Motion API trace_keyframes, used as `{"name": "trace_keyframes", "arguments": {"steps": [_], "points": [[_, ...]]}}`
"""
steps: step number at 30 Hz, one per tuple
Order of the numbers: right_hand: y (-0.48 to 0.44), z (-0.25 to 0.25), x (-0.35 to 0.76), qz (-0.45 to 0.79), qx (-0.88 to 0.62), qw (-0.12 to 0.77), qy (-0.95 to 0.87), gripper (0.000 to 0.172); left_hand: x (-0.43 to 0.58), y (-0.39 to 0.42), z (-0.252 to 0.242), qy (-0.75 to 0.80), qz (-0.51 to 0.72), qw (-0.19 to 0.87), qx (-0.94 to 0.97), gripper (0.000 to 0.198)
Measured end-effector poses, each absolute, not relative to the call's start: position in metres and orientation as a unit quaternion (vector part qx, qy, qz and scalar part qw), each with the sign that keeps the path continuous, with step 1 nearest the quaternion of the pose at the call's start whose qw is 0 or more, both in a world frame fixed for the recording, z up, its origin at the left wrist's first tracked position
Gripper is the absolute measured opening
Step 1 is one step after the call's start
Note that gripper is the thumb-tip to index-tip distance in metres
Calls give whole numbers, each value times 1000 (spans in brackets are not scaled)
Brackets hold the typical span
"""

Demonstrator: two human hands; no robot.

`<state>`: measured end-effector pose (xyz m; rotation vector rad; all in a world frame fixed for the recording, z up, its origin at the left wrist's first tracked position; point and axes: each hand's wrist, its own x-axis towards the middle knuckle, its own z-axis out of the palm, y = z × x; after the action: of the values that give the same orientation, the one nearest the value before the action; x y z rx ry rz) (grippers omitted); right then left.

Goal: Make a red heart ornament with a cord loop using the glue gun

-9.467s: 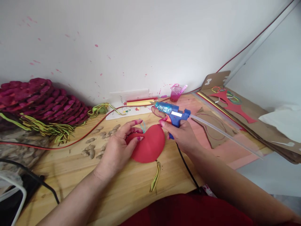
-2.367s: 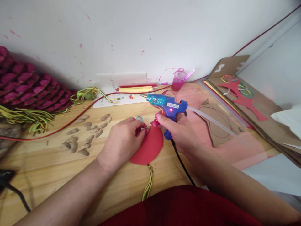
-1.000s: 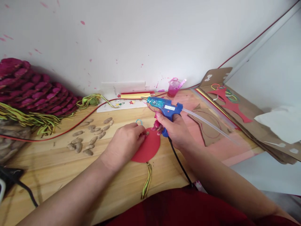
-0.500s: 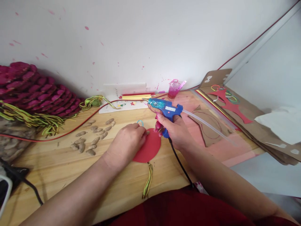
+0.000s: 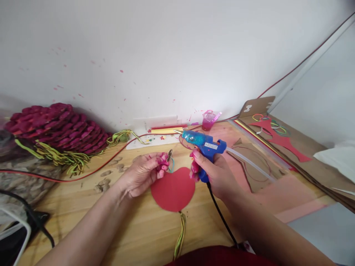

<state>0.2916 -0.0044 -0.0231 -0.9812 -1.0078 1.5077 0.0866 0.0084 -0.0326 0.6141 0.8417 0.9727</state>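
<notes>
Pinched between the fingertips of my left hand (image 5: pixel 148 170) is a peanut (image 5: pixel 170 154), held upright above the table. My right hand (image 5: pixel 213 170) is wrapped round the handle of a blue glue gun (image 5: pixel 206 147), whose metal nozzle points left and a clear glue stick (image 5: pixel 251 162) sticks out of its back. Below and between my hands lies a red paper disc (image 5: pixel 173 190), with a blue loop (image 5: pixel 172 165) at its top and a yellow-green tassel (image 5: pixel 181 234) at its bottom. Loose peanuts (image 5: pixel 104 184) lie left of my left hand, partly hidden by it.
Magenta-painted stacked pieces (image 5: pixel 61 129) with yarn fringes stand at the left. A cup of pink paint (image 5: pixel 208 121) is by the wall. Cardboard (image 5: pixel 318 162) with red paper scraps (image 5: pixel 290 146) lies right. A red cord (image 5: pixel 91 173) crosses the table; the gun's black cable (image 5: pixel 220 210) trails down.
My left hand has lifted off the red disc and turned over, now showing a peanut in its fingertips. My right hand still grips the glue gun. The whole view has shifted.
</notes>
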Motion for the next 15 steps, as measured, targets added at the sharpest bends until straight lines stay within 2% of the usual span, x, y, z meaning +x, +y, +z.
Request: {"name": "trace_keyframes", "arguments": {"steps": [5, 15], "points": [[-9, -19, 295, 607, -414, 495, -463, 34, 82, 11, -32, 363, 479, 750, 275, 35], [-15, -18, 297, 510, -406, 481, -586, 32, 80, 12, -30, 348, 495, 743, 284, 33]]}}
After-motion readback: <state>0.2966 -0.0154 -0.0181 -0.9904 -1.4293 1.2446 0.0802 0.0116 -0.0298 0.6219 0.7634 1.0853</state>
